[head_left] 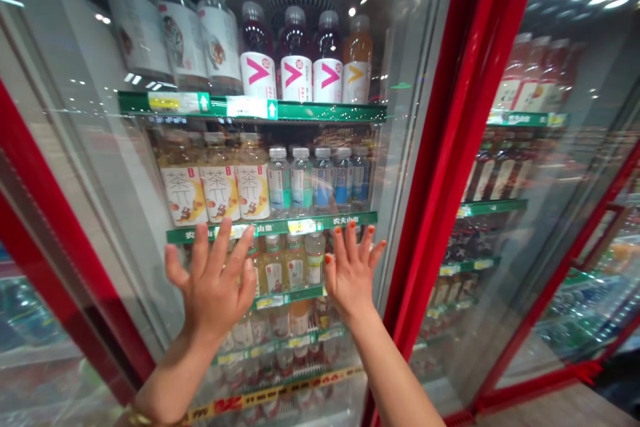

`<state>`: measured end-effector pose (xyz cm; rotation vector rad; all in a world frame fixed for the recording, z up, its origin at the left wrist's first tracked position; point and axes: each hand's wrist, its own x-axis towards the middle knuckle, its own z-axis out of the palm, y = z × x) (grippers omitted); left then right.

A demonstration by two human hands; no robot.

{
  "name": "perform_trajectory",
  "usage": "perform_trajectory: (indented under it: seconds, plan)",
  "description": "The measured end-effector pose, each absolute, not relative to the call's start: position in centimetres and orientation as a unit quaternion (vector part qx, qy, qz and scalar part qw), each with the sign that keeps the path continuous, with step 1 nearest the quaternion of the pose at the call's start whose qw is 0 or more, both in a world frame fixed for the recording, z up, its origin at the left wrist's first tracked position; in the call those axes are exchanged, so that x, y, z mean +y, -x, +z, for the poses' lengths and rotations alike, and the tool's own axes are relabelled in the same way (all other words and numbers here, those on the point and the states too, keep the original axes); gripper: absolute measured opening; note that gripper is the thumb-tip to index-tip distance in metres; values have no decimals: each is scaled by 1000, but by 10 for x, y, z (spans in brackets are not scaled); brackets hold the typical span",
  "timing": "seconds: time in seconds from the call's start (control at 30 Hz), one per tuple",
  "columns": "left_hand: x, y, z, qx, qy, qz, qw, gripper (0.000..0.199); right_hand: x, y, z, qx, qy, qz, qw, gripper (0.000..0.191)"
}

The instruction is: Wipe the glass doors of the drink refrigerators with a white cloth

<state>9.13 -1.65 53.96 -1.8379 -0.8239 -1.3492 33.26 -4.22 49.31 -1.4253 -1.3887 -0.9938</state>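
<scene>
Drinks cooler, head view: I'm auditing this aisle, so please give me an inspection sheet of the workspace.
surface: glass cooler door in a red frame, with heavy glare and reflections.
job's things: yellow-labelled tea bottles on a green-edged shelf at fingertip height; smaller pale drink bottles on the shelf below, behind the glass.
clutter: yellow-and-red printed strip low on the door.
grips: left hand and right hand spread flat, apparently against the glass, holding nothing.
cables: nothing seen.
surroundings: second cooler door to the right, with reddish drink bottles behind it.
</scene>
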Motion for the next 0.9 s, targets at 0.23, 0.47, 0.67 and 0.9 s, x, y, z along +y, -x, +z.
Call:
perform_trajectory:
  seconds: [0.23,0.47,0.67,0.9]
  plan:
    - [-2,-82,520,-334,695,-516,374,87,-25,-297,569,-548,546,-428,467,81]
    - [-4,-81,520,-316,695,-533,366,84,-38,-319,516,-560,548,-432,447,80]
    - [-3,-83,518,-322,692,-535,363,83,-27,-321,588,-507,584,-442,455,83]
    - [-1,-82,517,-319,691,-537,365,82,-38,-301,504,-615,521,-459,375,83]
